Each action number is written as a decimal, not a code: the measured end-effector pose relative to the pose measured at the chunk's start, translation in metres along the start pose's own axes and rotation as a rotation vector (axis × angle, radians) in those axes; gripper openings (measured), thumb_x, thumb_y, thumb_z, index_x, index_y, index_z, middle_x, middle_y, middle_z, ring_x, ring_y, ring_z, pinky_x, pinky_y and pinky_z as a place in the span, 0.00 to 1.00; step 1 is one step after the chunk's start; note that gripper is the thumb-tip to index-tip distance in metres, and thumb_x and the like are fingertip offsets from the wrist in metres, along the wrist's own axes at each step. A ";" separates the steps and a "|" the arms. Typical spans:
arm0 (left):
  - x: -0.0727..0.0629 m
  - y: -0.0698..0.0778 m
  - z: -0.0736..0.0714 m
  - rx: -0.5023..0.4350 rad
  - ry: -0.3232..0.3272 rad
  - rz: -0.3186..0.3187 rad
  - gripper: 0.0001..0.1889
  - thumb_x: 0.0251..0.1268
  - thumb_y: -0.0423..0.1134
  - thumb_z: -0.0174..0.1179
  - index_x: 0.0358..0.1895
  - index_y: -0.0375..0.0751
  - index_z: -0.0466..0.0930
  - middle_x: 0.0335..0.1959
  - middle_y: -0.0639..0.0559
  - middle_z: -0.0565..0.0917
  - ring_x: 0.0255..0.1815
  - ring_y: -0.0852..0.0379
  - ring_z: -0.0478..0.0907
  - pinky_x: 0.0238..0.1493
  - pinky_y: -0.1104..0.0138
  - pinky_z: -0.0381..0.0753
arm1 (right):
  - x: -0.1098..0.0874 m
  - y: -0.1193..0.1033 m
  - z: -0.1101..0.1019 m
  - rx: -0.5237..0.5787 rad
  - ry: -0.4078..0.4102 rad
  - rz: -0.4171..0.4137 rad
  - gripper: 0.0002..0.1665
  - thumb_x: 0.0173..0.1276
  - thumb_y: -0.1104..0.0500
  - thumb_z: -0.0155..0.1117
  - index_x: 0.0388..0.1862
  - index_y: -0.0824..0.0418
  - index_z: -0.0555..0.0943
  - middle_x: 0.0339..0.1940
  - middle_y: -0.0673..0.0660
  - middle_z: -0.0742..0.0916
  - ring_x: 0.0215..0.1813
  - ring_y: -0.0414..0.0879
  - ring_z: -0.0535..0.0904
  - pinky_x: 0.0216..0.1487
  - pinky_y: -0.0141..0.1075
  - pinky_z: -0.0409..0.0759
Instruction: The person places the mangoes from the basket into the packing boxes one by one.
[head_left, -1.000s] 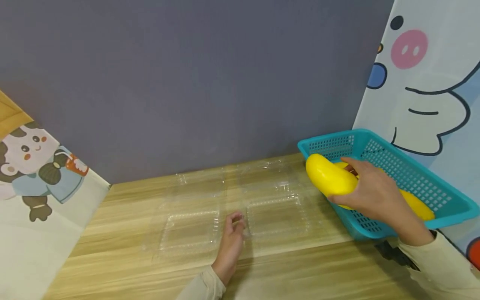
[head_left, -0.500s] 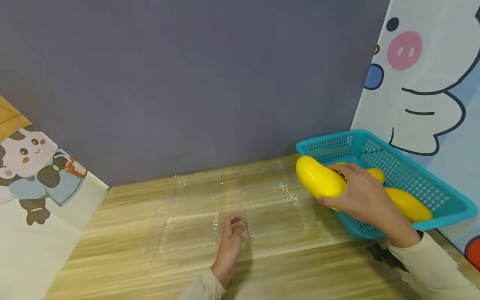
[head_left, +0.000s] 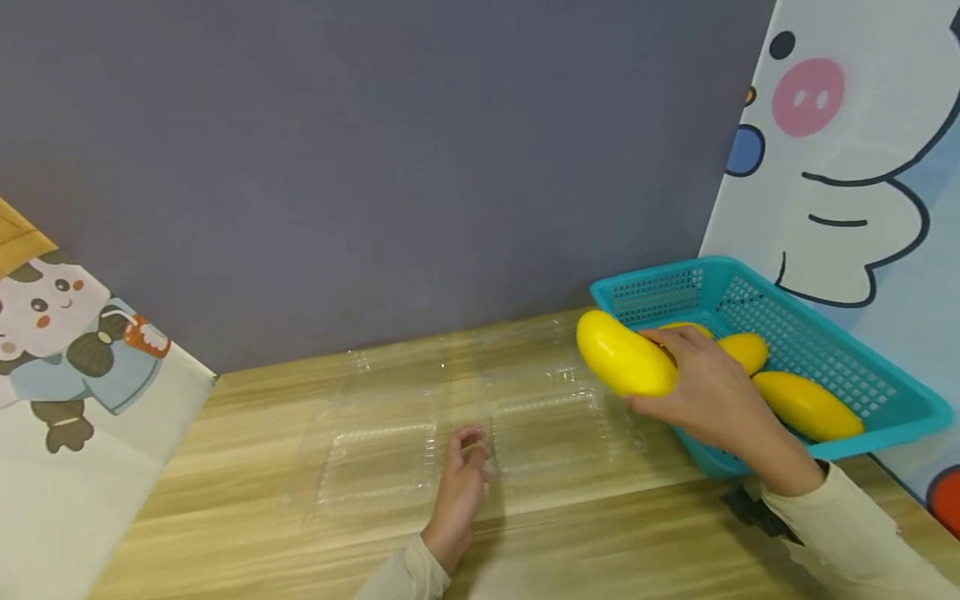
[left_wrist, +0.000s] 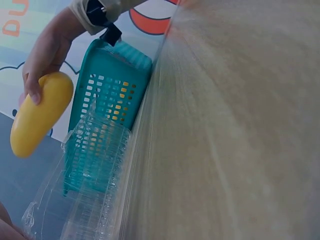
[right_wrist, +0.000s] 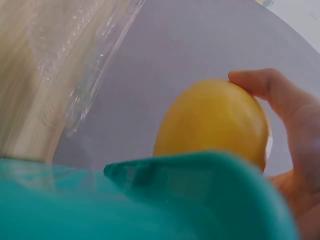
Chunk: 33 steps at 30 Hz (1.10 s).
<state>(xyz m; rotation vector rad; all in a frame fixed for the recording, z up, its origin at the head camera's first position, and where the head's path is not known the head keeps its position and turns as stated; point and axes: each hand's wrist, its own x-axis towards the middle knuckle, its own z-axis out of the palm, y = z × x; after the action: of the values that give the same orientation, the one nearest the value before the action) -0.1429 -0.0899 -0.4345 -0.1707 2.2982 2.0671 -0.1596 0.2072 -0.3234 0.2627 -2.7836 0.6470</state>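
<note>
My right hand (head_left: 708,387) grips a smooth yellow mango (head_left: 626,354) above the left rim of a teal plastic basket (head_left: 836,337). The right wrist view shows that mango (right_wrist: 215,120) behind the basket's blurred rim (right_wrist: 200,200). Several more mangoes (head_left: 810,406) lie inside the basket. Clear plastic containers (head_left: 555,433) with lids folded back lie on the wooden table. My left hand (head_left: 461,487) rests beside them, between the two front compartments, its fingers loosely curled; no hold on the plastic is visible. Only a bit of it (left_wrist: 7,225) shows in the left wrist view.
A grey wall (head_left: 390,175) rises behind the table (head_left: 300,550). Printed cartoon panels (head_left: 847,225) stand at the right and left. The basket sits against the right panel, close to the containers' right side.
My right hand has lifted the mango leftward, out over the basket's left rim, so more mangoes show in the basket. The left hand stays nearly where it was.
</note>
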 end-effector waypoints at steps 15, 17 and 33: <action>0.004 0.002 0.001 -0.031 0.016 0.008 0.20 0.77 0.38 0.45 0.67 0.37 0.61 0.64 0.38 0.68 0.58 0.47 0.71 0.48 0.64 0.75 | 0.003 -0.015 0.013 0.016 -0.028 0.004 0.53 0.52 0.33 0.73 0.69 0.61 0.69 0.58 0.64 0.78 0.48 0.55 0.76 0.42 0.48 0.74; 0.003 0.002 0.000 -0.034 0.016 0.009 0.20 0.77 0.38 0.45 0.67 0.37 0.61 0.64 0.38 0.68 0.58 0.46 0.71 0.48 0.63 0.75 | 0.003 -0.017 0.016 0.026 -0.051 0.007 0.55 0.52 0.31 0.72 0.70 0.61 0.69 0.58 0.64 0.78 0.49 0.55 0.76 0.44 0.50 0.75; 0.000 0.000 0.001 -0.030 0.011 0.037 0.20 0.76 0.36 0.45 0.65 0.33 0.62 0.63 0.36 0.69 0.58 0.46 0.72 0.49 0.62 0.77 | -0.002 -0.025 0.054 0.041 -0.115 -0.015 0.52 0.54 0.29 0.70 0.67 0.61 0.71 0.57 0.61 0.78 0.45 0.51 0.77 0.42 0.47 0.77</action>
<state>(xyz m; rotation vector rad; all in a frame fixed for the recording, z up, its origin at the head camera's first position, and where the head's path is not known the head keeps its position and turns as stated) -0.1429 -0.0894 -0.4347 -0.1422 2.2945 2.1240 -0.1633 0.1613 -0.3605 0.3385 -2.8764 0.7077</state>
